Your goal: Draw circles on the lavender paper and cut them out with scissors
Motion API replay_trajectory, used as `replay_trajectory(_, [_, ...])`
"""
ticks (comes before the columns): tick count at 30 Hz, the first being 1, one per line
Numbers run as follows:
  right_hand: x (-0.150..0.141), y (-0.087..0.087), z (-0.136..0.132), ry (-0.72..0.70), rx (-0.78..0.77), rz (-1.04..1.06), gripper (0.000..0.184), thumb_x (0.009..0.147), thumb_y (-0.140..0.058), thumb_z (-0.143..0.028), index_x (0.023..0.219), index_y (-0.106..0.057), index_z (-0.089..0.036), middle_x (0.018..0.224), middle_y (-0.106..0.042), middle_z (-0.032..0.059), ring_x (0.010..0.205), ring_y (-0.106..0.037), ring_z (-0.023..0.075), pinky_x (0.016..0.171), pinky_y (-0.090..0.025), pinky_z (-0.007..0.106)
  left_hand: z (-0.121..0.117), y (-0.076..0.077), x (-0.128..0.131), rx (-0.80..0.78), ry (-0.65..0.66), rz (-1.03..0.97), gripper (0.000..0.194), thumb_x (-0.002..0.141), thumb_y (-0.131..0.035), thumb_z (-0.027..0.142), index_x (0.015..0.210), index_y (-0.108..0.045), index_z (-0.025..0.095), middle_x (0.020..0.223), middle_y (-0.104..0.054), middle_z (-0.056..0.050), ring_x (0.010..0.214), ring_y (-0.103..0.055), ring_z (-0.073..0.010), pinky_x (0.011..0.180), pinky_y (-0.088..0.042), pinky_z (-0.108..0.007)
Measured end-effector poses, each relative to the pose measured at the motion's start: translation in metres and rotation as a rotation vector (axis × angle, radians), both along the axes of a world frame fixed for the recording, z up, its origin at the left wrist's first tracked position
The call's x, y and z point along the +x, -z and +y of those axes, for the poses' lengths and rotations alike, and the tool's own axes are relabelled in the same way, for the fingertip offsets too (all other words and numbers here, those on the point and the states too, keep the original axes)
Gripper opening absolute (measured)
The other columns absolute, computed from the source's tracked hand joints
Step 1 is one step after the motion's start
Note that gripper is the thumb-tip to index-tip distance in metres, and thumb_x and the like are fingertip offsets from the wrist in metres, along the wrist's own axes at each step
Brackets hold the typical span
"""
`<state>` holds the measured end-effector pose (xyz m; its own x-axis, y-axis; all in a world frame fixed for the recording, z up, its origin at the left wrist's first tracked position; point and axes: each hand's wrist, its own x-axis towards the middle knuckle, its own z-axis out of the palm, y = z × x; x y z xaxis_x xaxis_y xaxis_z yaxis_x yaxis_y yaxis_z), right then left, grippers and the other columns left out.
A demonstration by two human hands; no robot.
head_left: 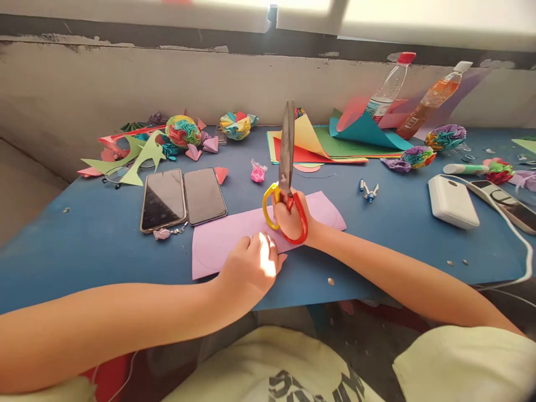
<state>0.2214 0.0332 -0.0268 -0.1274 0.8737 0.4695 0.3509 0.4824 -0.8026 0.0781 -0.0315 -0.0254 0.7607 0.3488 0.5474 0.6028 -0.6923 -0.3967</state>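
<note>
A folded-looking sheet of lilac paper (221, 240) lies at the front of the blue table, with a faint curved line drawn at each end. My left hand (251, 265) is closed at its near edge, fingers curled over the paper and the thumb pointing right. Scissors (287, 145) with one yellow and one red handle loop are in my right hand (295, 215), blades together and pointing up. That hand rests over the right half of the paper, its fingers through the handles.
Two phones (163, 200) lie left of the paper, near green paper scraps (146, 156) and paper flowers (183, 131). Coloured sheets (355, 142) and two bottles (389, 89) are at the back. A compass (370, 192) and a white box-shaped device (453, 202) are right.
</note>
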Motion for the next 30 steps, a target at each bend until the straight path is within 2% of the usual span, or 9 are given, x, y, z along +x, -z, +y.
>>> replay_trajectory(3, [0.006,-0.002,-0.004,-0.069,0.125,-0.074,0.016,0.069,-0.041,-0.011,0.071,-0.033,-0.024,0.061,-0.044,-0.0030,0.052,-0.039,0.0124,0.051,-0.038,0.027,0.002,-0.002,-0.001,-0.032,0.019,-0.009,0.019,0.088,-0.052,0.017,0.075,-0.063,0.009,0.071,-0.062,-0.011,0.067,-0.056,-0.0207,0.051,-0.036,-0.030])
replay_trajectory(5, [0.013,-0.007,-0.006,-0.047,0.150,-0.070,0.014,0.067,-0.041,-0.012,0.071,-0.035,-0.024,0.061,-0.046,-0.0027,0.052,-0.041,0.0129,0.052,-0.039,0.027,0.004,-0.004,-0.002,-0.091,0.006,-0.009,0.016,0.088,-0.052,0.016,0.082,-0.064,0.008,0.079,-0.064,-0.013,0.075,-0.059,-0.0235,0.055,-0.039,-0.032])
replay_trajectory(8, [0.027,-0.017,-0.003,0.040,0.091,0.065,0.012,0.063,-0.040,-0.014,0.070,-0.039,-0.024,0.062,-0.050,-0.0010,0.058,-0.050,0.0158,0.055,-0.042,0.030,0.006,-0.006,-0.003,-0.165,0.010,0.006,0.018,0.089,-0.049,0.019,0.089,-0.063,0.008,0.082,-0.066,-0.013,0.079,-0.060,-0.0249,0.062,-0.042,-0.034])
replay_trajectory(12, [0.046,-0.028,0.006,0.101,-0.024,0.276,0.013,0.060,-0.040,-0.015,0.070,-0.041,-0.024,0.063,-0.055,0.0006,0.063,-0.057,0.0183,0.058,-0.047,0.033,0.004,-0.010,-0.004,-0.239,0.033,0.030,0.021,0.091,-0.044,0.018,0.086,-0.063,0.010,0.085,-0.066,-0.013,0.080,-0.059,-0.0231,0.065,-0.045,-0.034])
replay_trajectory(16, [0.061,-0.025,0.015,0.212,0.028,0.088,0.015,0.062,-0.041,-0.011,0.069,-0.041,-0.024,0.059,-0.053,-0.0003,0.059,-0.052,0.0180,0.058,-0.045,0.033,0.011,-0.019,-0.008,-0.389,0.077,0.018,0.026,0.092,-0.040,0.018,0.081,-0.063,0.011,0.082,-0.064,-0.012,0.077,-0.057,-0.0217,0.062,-0.046,-0.033])
replay_trajectory(19, [0.069,-0.021,0.022,0.259,0.104,-0.064,0.016,0.064,-0.040,-0.010,0.071,-0.040,-0.024,0.059,-0.052,-0.0014,0.057,-0.049,0.0172,0.057,-0.042,0.032,0.031,-0.031,-0.015,-0.513,0.145,0.039,0.030,0.093,-0.038,0.019,0.078,-0.064,0.014,0.075,-0.063,-0.007,0.072,-0.055,-0.0185,0.062,-0.046,-0.031])
replay_trajectory(23, [0.077,-0.022,0.025,0.270,0.232,-0.234,0.017,0.063,-0.040,-0.010,0.073,-0.036,-0.024,0.060,-0.051,-0.0020,0.052,-0.045,0.0151,0.056,-0.037,0.029,0.057,-0.042,-0.026,-0.529,0.166,0.061,0.031,0.094,-0.038,0.020,0.087,-0.068,0.016,0.079,-0.064,-0.005,0.074,-0.058,-0.0149,0.059,-0.045,-0.026])
replay_trajectory(26, [0.080,-0.023,0.026,0.299,0.234,-0.312,0.019,0.063,-0.044,-0.010,0.072,-0.034,-0.024,0.061,-0.050,-0.0018,0.052,-0.043,0.0140,0.054,-0.034,0.027,0.061,-0.041,-0.030,-0.536,0.152,0.185,0.030,0.091,-0.040,0.020,0.097,-0.069,0.018,0.075,-0.062,-0.004,0.067,-0.057,-0.0135,0.052,-0.041,-0.023])
replay_trajectory(30, [0.075,-0.019,0.026,0.341,0.207,-0.213,0.018,0.068,-0.048,-0.013,0.074,-0.035,-0.024,0.068,-0.054,-0.0003,0.060,-0.053,0.0165,0.060,-0.039,0.028,0.054,-0.034,-0.029,-0.583,0.143,0.262,0.032,0.091,-0.040,0.019,0.102,-0.069,0.016,0.075,-0.062,-0.005,0.065,-0.059,-0.0134,0.051,-0.041,-0.024])
